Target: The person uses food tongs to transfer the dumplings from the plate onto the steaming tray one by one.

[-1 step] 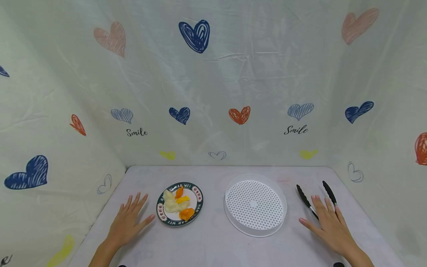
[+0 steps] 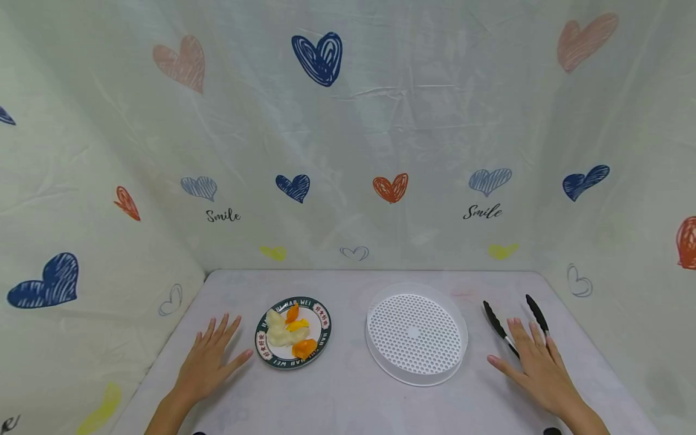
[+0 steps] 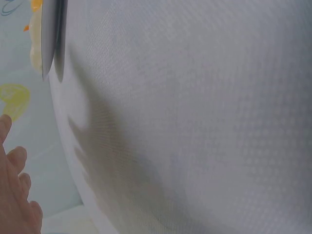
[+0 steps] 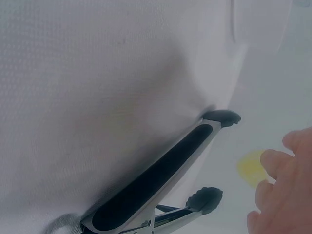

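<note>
My left hand (image 2: 209, 357) lies flat on the table with fingers spread, just left of a small plate (image 2: 322, 315) that carries pale and orange food pieces (image 2: 290, 329). In the left wrist view the left hand (image 3: 14, 195) shows at the lower left and the plate's edge (image 3: 51, 34) at the top left. My right hand (image 2: 535, 362) rests flat with straight fingers on black-tipped tongs (image 2: 495, 320), which lie open on the table. The right wrist view shows the tongs (image 4: 161, 190) close up, with the fingertips (image 4: 280, 190) beside them.
A white round perforated tray (image 2: 416, 334) sits between plate and tongs. The table (image 2: 348, 399) is pale and is walled on three sides by a cloth printed with hearts (image 2: 318, 57).
</note>
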Demonstrator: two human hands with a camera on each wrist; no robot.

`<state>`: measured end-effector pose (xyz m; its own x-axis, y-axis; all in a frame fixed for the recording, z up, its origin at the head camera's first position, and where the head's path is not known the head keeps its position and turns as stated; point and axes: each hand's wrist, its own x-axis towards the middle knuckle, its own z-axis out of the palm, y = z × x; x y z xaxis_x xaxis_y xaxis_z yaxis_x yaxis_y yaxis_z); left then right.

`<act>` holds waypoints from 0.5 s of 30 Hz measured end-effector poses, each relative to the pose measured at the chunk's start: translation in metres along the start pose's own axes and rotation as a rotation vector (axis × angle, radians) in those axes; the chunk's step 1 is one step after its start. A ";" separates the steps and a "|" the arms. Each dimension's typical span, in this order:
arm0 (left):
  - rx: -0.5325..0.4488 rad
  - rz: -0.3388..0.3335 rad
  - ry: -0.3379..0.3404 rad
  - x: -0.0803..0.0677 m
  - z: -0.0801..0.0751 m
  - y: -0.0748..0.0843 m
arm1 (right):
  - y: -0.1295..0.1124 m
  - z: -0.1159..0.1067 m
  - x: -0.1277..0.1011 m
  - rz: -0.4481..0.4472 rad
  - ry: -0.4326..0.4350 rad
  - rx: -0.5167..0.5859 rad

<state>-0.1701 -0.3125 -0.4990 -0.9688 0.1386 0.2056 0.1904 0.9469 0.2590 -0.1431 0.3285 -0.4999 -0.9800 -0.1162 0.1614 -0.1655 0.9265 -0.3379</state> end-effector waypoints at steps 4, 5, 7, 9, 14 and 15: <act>0.006 -0.001 -0.003 0.000 0.001 -0.001 | 0.002 0.002 0.001 0.000 -0.007 -0.002; 0.007 -0.002 -0.004 0.000 0.001 -0.001 | 0.003 0.002 0.001 -0.001 -0.007 -0.001; 0.005 -0.003 -0.002 0.000 0.002 -0.002 | 0.004 0.003 0.001 -0.006 0.001 0.002; 0.003 -0.002 0.003 0.000 0.003 -0.002 | 0.005 0.004 0.002 -0.014 0.019 0.002; -0.005 -0.010 0.003 0.001 0.006 -0.003 | 0.008 0.000 0.005 -0.012 0.061 0.010; -0.008 -0.014 -0.002 0.001 0.007 -0.003 | 0.009 -0.002 0.006 -0.007 0.062 0.016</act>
<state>-0.1733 -0.3131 -0.5062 -0.9716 0.1258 0.2004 0.1781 0.9463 0.2697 -0.1500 0.3371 -0.5007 -0.9702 -0.1000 0.2205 -0.1746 0.9200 -0.3510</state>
